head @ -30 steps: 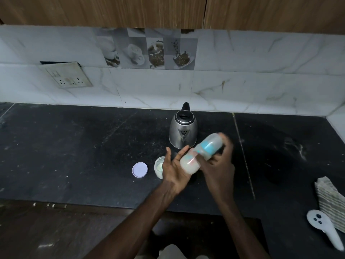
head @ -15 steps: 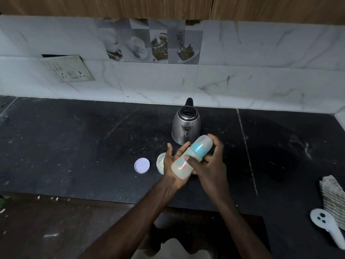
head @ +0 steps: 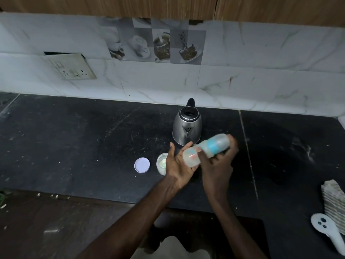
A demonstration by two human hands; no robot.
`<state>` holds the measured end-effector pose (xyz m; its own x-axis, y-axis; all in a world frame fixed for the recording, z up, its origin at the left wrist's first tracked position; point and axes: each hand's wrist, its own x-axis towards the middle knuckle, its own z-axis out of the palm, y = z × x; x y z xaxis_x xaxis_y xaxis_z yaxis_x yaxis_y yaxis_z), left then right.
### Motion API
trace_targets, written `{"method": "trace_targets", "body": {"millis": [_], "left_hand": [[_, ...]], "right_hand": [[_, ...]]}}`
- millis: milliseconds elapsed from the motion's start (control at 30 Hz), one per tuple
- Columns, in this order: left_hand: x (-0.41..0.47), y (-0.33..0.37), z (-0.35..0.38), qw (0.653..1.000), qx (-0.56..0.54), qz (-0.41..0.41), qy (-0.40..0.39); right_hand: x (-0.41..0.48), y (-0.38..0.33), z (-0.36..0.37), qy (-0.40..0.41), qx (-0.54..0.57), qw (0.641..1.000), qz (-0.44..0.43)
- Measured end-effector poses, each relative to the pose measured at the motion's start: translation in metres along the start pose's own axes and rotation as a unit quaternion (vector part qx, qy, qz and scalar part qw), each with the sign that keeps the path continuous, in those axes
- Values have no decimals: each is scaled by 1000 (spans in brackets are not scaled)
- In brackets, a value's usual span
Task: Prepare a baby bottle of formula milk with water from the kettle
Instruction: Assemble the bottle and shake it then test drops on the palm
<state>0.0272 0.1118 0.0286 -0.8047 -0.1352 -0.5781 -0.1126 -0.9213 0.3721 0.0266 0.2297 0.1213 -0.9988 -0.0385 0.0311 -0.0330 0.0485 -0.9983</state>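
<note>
A baby bottle (head: 205, 149) with a blue collar and clear cap lies tilted in the air, cap end up to the right, motion-blurred. My right hand (head: 217, 165) is wrapped around its middle. My left hand (head: 177, 163) is flat and open, its palm against the bottle's milky base. Just behind stands the steel kettle (head: 187, 126) with a black handle. Left of my hands, a small open formula jar (head: 162, 163) sits on the black counter (head: 74, 139), partly hidden by my left hand. Its pale lid (head: 142, 165) lies beside it.
A white handled device (head: 326, 230) and a folded striped cloth (head: 334, 199) lie at the counter's right front corner. A tiled wall with a socket plate (head: 71, 67) rises behind. The counter's front edge runs just below my forearms.
The bottle's cap end dropped toward my hands, then swung back up to the right, as in a shaking motion. My left palm stays against its base.
</note>
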Motion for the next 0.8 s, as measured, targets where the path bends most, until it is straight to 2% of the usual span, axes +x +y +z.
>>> {"method": "trace_targets", "body": {"millis": [67, 100, 200, 267, 367, 400, 500, 567, 667, 700, 733, 800], "left_hand": [[0, -4, -1, 1000, 9, -6, -11], [1, -4, -1, 1000, 17, -5, -8], [7, 0, -2, 999, 35, 12, 6], [9, 3, -4, 999, 31, 14, 5], [4, 3, 1, 999, 33, 5, 5], [3, 4, 4, 999, 32, 5, 5], [4, 7, 5, 999, 51, 11, 7], [3, 9, 5, 999, 53, 10, 9], [-3, 6, 10, 999, 33, 0, 6], [-4, 6, 12, 1000, 29, 2, 3], [-5, 7, 15, 999, 32, 7, 4], [-6, 9, 14, 999, 47, 19, 2]], "right_hand": [[-1, 2, 2, -82, -53, 995, 6], [0, -2, -1, -83, -46, 995, 4], [12, -16, -9, 47, 54, 997, -10], [8, -17, -6, 80, 48, 995, -25], [-3, -6, -3, -41, -36, 999, -3], [-3, -6, -7, -38, -29, 999, -6], [10, -10, -22, 118, 67, 990, -37], [9, -9, -20, 147, 68, 985, -56], [4, -2, -10, -24, -24, 999, -25], [5, -3, -12, -39, -25, 999, -26], [10, -5, -15, -12, -6, 999, -29], [16, -8, -20, 92, 65, 993, -33]]}}
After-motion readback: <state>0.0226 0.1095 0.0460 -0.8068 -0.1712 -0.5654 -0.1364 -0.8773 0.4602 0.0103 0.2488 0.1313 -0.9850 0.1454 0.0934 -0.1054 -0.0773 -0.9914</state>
